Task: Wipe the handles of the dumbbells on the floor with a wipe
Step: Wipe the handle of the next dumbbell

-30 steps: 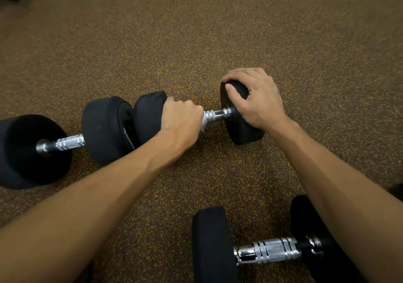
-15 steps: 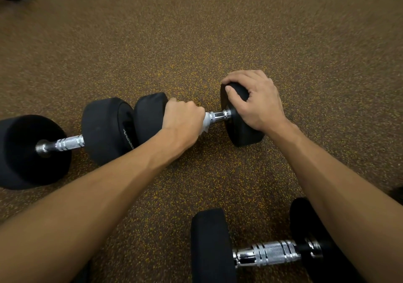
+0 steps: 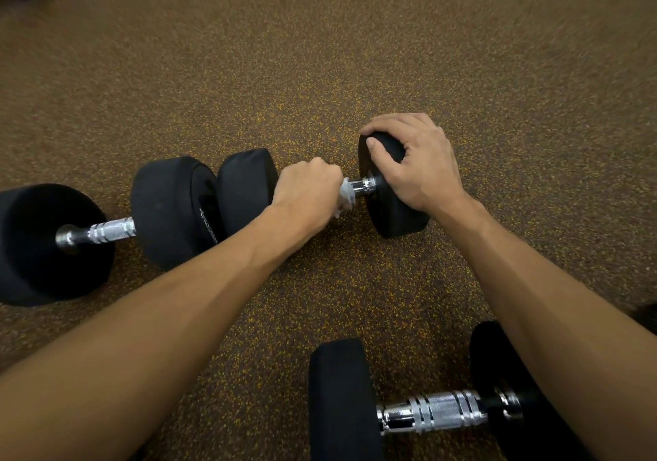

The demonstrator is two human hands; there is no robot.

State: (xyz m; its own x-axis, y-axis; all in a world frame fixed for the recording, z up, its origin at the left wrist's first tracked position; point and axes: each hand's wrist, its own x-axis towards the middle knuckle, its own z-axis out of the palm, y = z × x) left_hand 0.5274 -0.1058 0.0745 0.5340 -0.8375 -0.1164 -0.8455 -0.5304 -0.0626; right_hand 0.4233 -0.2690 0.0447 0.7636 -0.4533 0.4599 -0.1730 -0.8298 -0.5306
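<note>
Chrome handle (image 3: 362, 186) extends rightward from left grip (image 3: 307, 188), clenched round the wipe (image 3: 346, 194), to the weight head (image 3: 394, 213) the right grip (image 3: 423, 172) clasps.

one head-worn wide-angle view looks forward and steeply down, close over both forearms, onto the speckled floor (image 3: 355, 51) and the dumbbells (image 3: 391, 190) lying there.

One marking only: small white lettering (image 3: 208, 227) runs across the end face of the black round rubber dumbbell head (image 3: 167, 208) on the left. It begins "PRO"; the rest is too small and blurred to read.
</note>
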